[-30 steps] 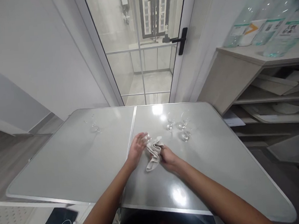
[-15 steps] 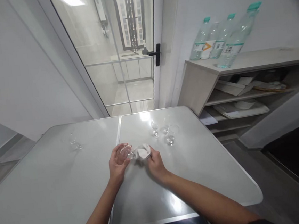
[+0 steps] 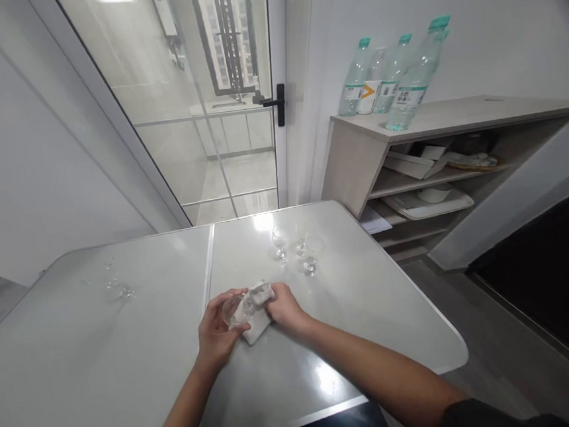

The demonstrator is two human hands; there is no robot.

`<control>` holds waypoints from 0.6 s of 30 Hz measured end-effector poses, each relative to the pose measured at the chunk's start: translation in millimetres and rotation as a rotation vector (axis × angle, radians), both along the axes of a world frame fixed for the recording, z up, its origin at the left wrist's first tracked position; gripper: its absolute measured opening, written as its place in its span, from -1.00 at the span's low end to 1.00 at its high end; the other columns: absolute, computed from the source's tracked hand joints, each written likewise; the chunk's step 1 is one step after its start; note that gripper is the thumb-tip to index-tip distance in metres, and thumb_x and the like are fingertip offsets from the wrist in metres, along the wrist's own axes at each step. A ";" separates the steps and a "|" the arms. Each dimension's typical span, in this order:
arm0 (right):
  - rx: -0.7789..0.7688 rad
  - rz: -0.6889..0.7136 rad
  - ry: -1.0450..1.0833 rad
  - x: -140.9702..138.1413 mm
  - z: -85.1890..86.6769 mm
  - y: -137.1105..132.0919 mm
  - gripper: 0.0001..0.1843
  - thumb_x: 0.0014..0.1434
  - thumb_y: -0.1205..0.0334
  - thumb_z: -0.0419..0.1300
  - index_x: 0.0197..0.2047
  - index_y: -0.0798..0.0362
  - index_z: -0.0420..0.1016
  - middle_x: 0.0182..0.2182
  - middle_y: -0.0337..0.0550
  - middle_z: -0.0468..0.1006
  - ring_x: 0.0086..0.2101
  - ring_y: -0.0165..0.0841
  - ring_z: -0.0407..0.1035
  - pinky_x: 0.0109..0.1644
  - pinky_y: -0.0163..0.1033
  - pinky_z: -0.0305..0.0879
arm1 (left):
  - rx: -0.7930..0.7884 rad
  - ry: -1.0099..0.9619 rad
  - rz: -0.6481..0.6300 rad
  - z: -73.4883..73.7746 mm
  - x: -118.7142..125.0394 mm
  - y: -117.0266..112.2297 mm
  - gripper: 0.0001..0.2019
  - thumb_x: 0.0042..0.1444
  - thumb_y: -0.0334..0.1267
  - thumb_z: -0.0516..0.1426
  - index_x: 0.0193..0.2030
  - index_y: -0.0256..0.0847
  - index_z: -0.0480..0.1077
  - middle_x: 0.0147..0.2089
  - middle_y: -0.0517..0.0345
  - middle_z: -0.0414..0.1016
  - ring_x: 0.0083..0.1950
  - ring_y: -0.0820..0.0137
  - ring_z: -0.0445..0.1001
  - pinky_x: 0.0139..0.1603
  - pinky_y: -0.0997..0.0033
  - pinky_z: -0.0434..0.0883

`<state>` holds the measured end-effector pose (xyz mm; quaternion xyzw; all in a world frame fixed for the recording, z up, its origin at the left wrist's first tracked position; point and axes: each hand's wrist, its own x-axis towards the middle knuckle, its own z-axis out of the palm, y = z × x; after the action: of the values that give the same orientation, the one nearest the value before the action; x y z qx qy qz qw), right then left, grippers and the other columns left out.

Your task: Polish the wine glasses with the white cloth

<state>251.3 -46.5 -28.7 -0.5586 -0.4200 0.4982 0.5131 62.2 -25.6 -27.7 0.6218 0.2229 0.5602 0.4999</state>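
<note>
My left hand (image 3: 218, 329) is wrapped round the bowl of a small stemmed glass (image 3: 232, 310), which lies tilted with its foot toward the right. In my right hand (image 3: 286, 306) is a white cloth (image 3: 260, 322), pinched around the foot end of the glass. Part of the cloth hangs below the stem, and it hides the foot. Both hands are above the light table (image 3: 363, 313), close to its seam.
Three stemmed glasses stand beyond my right hand, one of them the front glass (image 3: 309, 258). More clear glassware (image 3: 122, 291) is at the table's left. Several plastic bottles (image 3: 408, 90) top the shelf unit (image 3: 354, 161) at right, behind the table's edge.
The view has turned slightly to the right. The cloth, bunched at the stem before, now spreads out and hangs lower under the glass. Both hands keep their hold.
</note>
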 end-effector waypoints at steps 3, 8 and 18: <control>0.107 -0.122 -0.189 8.5 7.5 -5.4 -0.86 -0.06 0.28 0.24 -0.58 0.05 0.37 -0.60 -0.28 0.38 -0.44 -0.34 0.29 -0.35 -0.30 0.15 | 0.011 -0.076 0.119 4.8 -0.2 2.9 -0.36 -0.08 -0.32 0.50 0.16 -0.05 0.44 0.17 -0.03 0.56 0.20 0.04 0.59 0.28 -0.05 0.52; 0.466 0.020 -0.666 10.4 32.7 -26.4 -0.95 -0.01 0.32 0.20 -0.39 0.02 0.44 -0.30 -0.13 0.54 -0.33 -0.29 0.39 -0.23 -0.26 0.27 | -0.043 -0.061 0.297 11.2 2.1 5.5 -0.31 -0.06 -0.27 0.49 0.22 -0.06 0.40 0.27 -0.06 0.49 0.25 0.06 0.55 0.36 -0.08 0.45; 0.239 0.560 -1.312 -7.6 42.5 -42.9 -0.38 0.15 0.10 0.27 0.28 -0.08 0.36 0.22 0.08 0.40 -0.41 -0.31 0.52 -0.29 -0.18 0.38 | -0.092 0.076 0.299 4.9 7.3 3.4 -0.31 -0.05 -0.28 0.48 0.25 -0.06 0.42 0.30 -0.08 0.48 0.25 0.08 0.53 0.34 -0.08 0.45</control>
<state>243.7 -89.4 13.8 -0.5541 -0.8206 0.1237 0.0660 69.4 -22.2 -22.8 0.5787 0.3574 0.5936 0.4301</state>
